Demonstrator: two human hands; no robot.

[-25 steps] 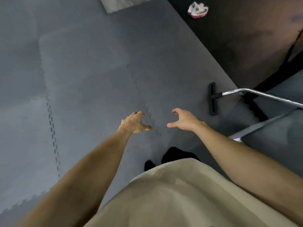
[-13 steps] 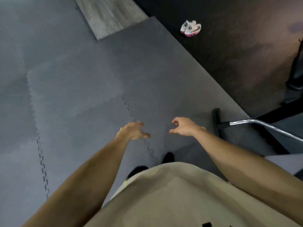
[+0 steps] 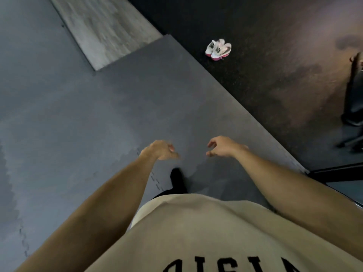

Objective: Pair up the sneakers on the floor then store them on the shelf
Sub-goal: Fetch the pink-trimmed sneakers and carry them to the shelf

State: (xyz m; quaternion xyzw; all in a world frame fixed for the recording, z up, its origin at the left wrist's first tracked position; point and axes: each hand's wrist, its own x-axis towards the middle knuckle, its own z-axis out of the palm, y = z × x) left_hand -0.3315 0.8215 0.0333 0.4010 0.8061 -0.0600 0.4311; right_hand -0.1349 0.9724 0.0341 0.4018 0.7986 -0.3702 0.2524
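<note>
Two white sneakers with pink soles point(image 3: 218, 49) sit side by side on the dark floor, far ahead and slightly right. My left hand point(image 3: 160, 153) and my right hand point(image 3: 224, 147) hang out in front of me over the grey foam mat point(image 3: 98, 118), both empty with loosely curled, spread fingers. Both hands are far short of the sneakers. No shelf is in view.
A pale wooden floor strip point(image 3: 102, 30) lies at the top left. The mat's edge runs diagonally toward the dark speckled floor point(image 3: 275, 65). A black stand or chair base point(image 3: 353, 107) is at the right edge. My black-socked foot point(image 3: 177, 180) is on the mat.
The view has moved forward: the sneakers appear closer and lower in the frame. The chrome bar and black foot at the right have slid out of view. Both hands stay empty.
</note>
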